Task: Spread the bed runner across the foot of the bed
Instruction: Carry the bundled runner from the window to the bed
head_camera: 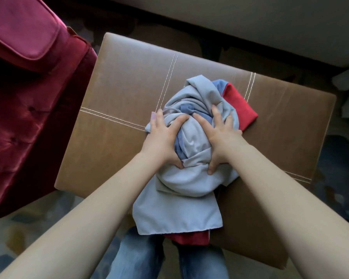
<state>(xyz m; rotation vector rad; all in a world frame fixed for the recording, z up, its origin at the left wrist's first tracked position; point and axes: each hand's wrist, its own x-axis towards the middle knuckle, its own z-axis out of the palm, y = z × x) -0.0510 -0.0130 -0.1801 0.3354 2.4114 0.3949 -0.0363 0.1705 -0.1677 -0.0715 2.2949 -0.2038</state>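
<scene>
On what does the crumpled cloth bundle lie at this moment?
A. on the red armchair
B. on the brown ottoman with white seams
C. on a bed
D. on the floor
B: the bed runner sits on the brown ottoman, with the left hand and right hand gripping its sides.

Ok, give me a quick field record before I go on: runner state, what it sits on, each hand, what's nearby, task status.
runner: bed runner bunched into a wad, grey with blue and red parts, one grey end hanging off the near edge
support: brown leather ottoman with white stitching
left: left hand grips the wad's left side
right: right hand grips its right side
nearby: red velvet armchair at left
status: not yet spread; bed not clearly in view
</scene>
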